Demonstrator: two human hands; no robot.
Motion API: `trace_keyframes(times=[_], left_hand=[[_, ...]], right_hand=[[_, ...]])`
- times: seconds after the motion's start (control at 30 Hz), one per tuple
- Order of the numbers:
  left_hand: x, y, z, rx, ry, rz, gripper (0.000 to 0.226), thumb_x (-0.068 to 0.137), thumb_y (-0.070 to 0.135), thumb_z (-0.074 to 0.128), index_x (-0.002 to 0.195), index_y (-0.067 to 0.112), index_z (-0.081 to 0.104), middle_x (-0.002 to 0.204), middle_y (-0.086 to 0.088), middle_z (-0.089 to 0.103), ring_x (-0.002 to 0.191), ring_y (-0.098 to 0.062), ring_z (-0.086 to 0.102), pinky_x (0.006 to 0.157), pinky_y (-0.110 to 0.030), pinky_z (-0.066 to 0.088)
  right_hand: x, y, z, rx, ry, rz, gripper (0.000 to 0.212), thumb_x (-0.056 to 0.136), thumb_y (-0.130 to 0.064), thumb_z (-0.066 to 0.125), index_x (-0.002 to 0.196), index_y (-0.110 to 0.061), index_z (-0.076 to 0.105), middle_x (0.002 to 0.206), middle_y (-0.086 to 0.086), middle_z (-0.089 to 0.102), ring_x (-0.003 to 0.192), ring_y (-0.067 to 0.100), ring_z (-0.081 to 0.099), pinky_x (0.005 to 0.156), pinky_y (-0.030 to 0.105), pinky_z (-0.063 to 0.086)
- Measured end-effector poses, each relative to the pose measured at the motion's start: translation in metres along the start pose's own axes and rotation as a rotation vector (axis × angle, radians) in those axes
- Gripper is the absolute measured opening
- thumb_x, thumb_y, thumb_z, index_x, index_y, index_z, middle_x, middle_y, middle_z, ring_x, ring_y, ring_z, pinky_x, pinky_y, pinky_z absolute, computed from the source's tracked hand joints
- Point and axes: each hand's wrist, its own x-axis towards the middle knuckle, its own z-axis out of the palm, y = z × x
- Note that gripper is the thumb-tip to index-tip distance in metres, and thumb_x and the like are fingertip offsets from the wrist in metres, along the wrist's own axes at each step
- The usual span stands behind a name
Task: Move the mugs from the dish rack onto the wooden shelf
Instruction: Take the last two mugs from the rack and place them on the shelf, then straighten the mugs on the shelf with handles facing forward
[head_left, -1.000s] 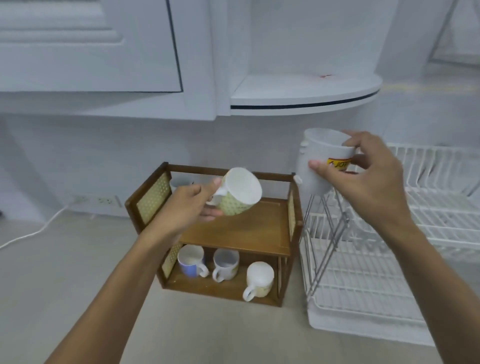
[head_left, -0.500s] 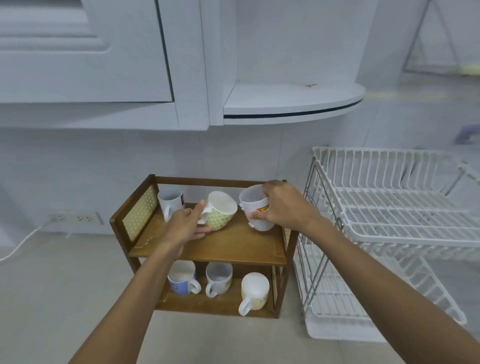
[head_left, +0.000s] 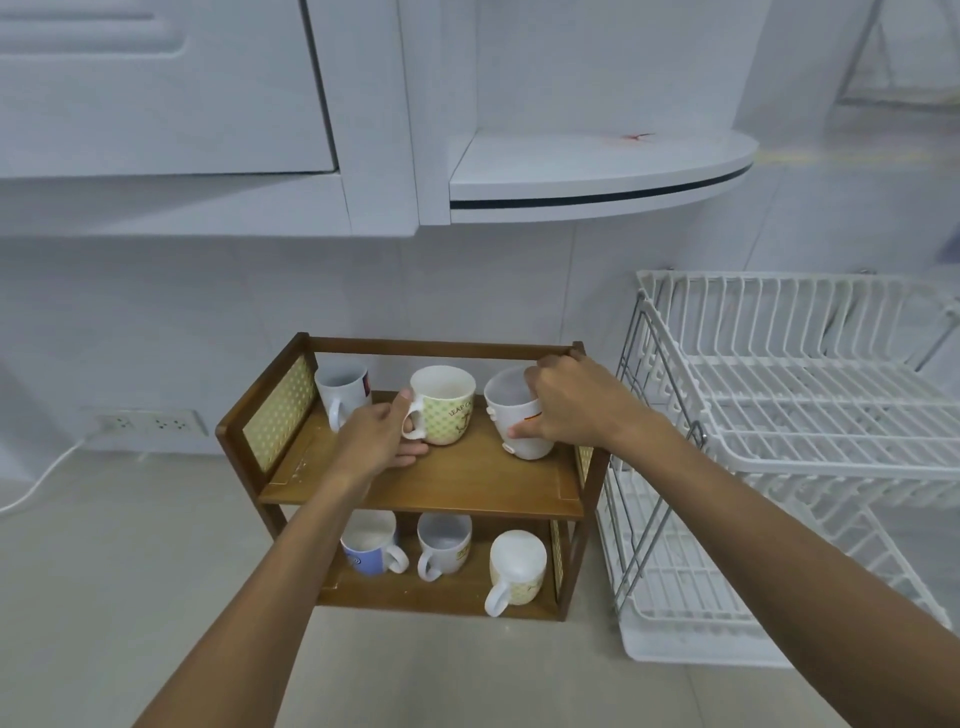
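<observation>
On the wooden shelf (head_left: 426, 483) six mugs show: three on the upper board, three on the lower one. Up top, a white mug (head_left: 344, 395) stands at the rear left corner, a yellow patterned mug (head_left: 445, 405) in the middle, and a white mug with a red-and-yellow label (head_left: 514, 421) at the right end. Below, from left to right, stand a blue mug (head_left: 370, 545), a small white mug (head_left: 444, 545) and a pale yellow mug (head_left: 515, 569).

Two hands are at work. The left hand (head_left: 376, 441) lies at about 8 o'clock from the yellow patterned mug, fingers curled around and through its handle, the mug upright on the board. The right hand (head_left: 569, 408) sits at 3 o'clock from the labelled mug, thumb and fingers closed around its side and rim; this mug tilts, and whether its base touches the board is unclear.

One white wire dish rack (head_left: 779, 415) stands at 3 o'clock from the shelf, just beside it.
</observation>
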Motion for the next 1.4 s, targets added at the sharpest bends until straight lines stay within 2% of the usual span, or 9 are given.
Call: trace_keyframes(times=[0.07,0.23,0.5,0.67,0.77,0.9,1.1,1.2,1.4], left_hand=[[0.0,-0.002,0.002,0.045,0.023,0.038,0.033,0.105,0.047,0.046,0.108,0.018,0.061,0.109,-0.014,0.076,0.085,-0.022,0.079,0.084,-0.041,0.065],[-0.001,-0.007,0.003,0.071,0.038,0.07,0.032,0.109,0.039,0.042,0.113,0.014,0.06,0.115,-0.015,0.072,0.09,-0.026,0.078,0.089,-0.045,0.063],[-0.01,-0.007,-0.001,0.066,0.01,0.076,0.039,0.109,0.038,0.042,0.122,0.007,0.062,0.119,-0.014,0.071,0.096,-0.027,0.077,0.094,-0.046,0.061],[-0.018,-0.009,-0.01,0.11,0.048,0.123,0.039,0.107,0.041,0.045,0.121,0.008,0.06,0.116,-0.014,0.073,0.095,-0.024,0.077,0.093,-0.047,0.061],[-0.025,-0.013,-0.023,0.191,0.122,0.177,0.04,0.105,0.044,0.05,0.12,0.01,0.064,0.104,-0.009,0.079,0.09,-0.019,0.077,0.091,-0.047,0.062],[-0.036,-0.028,-0.045,0.204,0.34,0.247,0.026,0.102,0.042,0.057,0.1,0.02,0.07,0.082,0.005,0.078,0.081,-0.012,0.076,0.081,-0.041,0.062],[-0.032,-0.039,-0.069,0.268,0.438,0.226,0.034,0.098,0.04,0.064,0.124,0.017,0.063,0.121,-0.002,0.07,0.11,-0.017,0.064,0.084,-0.025,0.048],[-0.025,-0.042,-0.069,0.304,0.353,0.213,0.048,0.102,0.038,0.058,0.142,0.012,0.055,0.143,-0.007,0.062,0.132,-0.024,0.057,0.101,-0.031,0.043],[-0.013,-0.038,-0.057,0.311,0.313,0.255,0.045,0.104,0.038,0.054,0.141,0.011,0.058,0.136,-0.007,0.066,0.124,-0.024,0.062,0.098,-0.035,0.05]], right_hand=[[-0.003,0.001,0.0,-0.064,-0.008,-0.015,0.073,0.08,-0.071,0.06,0.121,-0.011,0.065,0.117,0.013,0.069,0.106,0.027,0.064,0.114,0.05,0.033],[-0.011,0.004,-0.003,-0.082,-0.075,0.013,0.068,0.081,-0.069,0.06,0.124,-0.017,0.062,0.12,0.011,0.067,0.112,0.028,0.061,0.115,0.053,0.024],[-0.011,0.001,-0.006,0.02,-0.104,0.016,0.048,0.079,-0.064,0.066,0.104,-0.025,0.054,0.111,0.002,0.066,0.106,0.021,0.059,0.107,0.048,0.03],[-0.016,-0.005,-0.012,0.041,-0.061,0.023,0.056,0.079,-0.056,0.073,0.118,-0.021,0.054,0.12,0.004,0.063,0.109,0.023,0.057,0.097,0.038,0.038],[-0.02,-0.023,-0.025,0.225,0.071,0.022,0.052,0.083,-0.045,0.075,0.125,-0.026,0.051,0.134,0.001,0.058,0.114,0.019,0.056,0.082,0.026,0.039],[-0.018,-0.075,-0.029,0.611,0.182,-0.023,0.048,0.094,-0.042,0.064,0.138,-0.032,0.046,0.144,-0.007,0.055,0.129,0.011,0.053,0.095,0.023,0.043],[0.027,-0.151,-0.005,1.3,-0.038,0.131,0.052,0.104,-0.026,0.051,0.153,-0.019,0.037,0.156,-0.004,0.044,0.138,0.01,0.045,0.102,0.019,0.033],[0.055,-0.179,0.01,1.347,0.0,0.272,0.04,0.104,-0.027,0.044,0.142,-0.014,0.044,0.141,0.002,0.056,0.126,0.021,0.053,0.091,0.022,0.042],[0.096,-0.2,0.024,1.314,0.018,0.439,0.069,0.106,-0.043,0.033,0.16,-0.006,0.011,0.158,0.018,0.04,0.143,0.034,0.039,0.116,0.041,0.032]])
